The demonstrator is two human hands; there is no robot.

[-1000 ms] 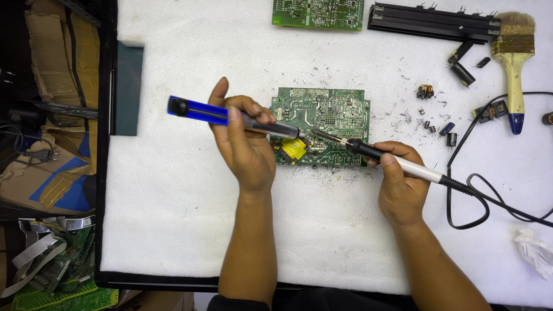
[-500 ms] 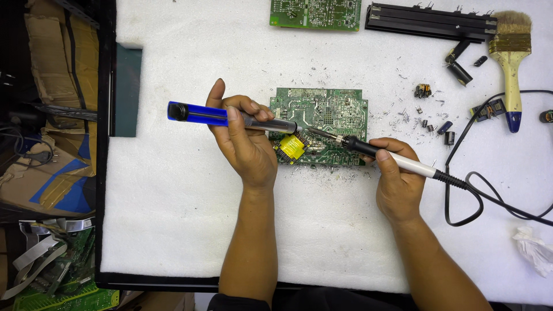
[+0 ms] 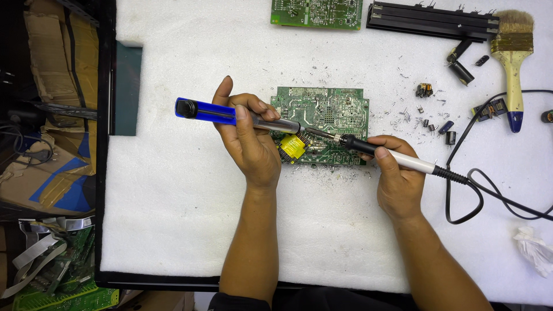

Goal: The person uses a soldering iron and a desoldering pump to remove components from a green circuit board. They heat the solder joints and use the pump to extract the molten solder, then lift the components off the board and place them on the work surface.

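The left hand (image 3: pixel 253 144) is wrapped tight around a blue suction pump (image 3: pixel 230 114). The pump lies almost flat, long way from left to right, with its black knob end on the left and its thin tip on the right, over the green circuit board (image 3: pixel 328 112). The right hand (image 3: pixel 397 175) is closed around the white handle of a soldering iron (image 3: pixel 383 154). The iron slants up to the left, and its metal tip sits on the board, very near the pump's tip. The two hands are apart, one on each side of the board. A yellow square part (image 3: pixel 294 146) sits on the board just beside the left hand. The board lies flat in the middle of the white bench (image 3: pixel 173 219). The iron's black cord (image 3: pixel 472 190) loops off to the right. Small dark parts (image 3: pixel 432 124) and metal bits lie right of the board. Farther off are a paintbrush (image 3: pixel 511 57) with a blue-tipped handle, a long black bar (image 3: pixel 432 20), and another green board (image 3: pixel 317 12) at the top. Brown cardboard (image 3: pixel 52 86) sits left of the bench.
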